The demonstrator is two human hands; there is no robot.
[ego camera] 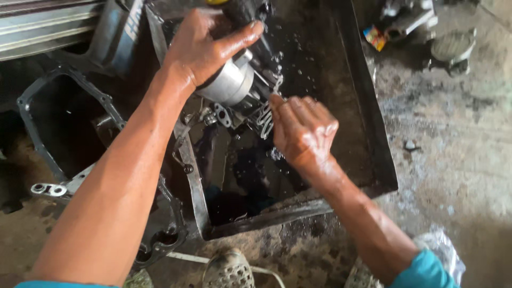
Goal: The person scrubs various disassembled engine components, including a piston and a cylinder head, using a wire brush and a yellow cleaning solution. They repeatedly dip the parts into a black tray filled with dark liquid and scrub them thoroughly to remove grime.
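Woven mesh shoe toe (228, 271), bottom edge, on the oily concrete floor (458, 160). Left hand (205, 48): wet, forearm stretched forward, fingers clamped over the top of a grey cylindrical metal engine part (230, 85). Right hand (304, 128): loosely fisted, fingertips closed on that part's lower bracket. Part: greasy, dripping, held above a black rectangular metal tray of dark liquid (368, 133). Dark metal engine casing with bolt holes (58, 128), left. Small red-yellow packet (375, 37), upper right, on floor.
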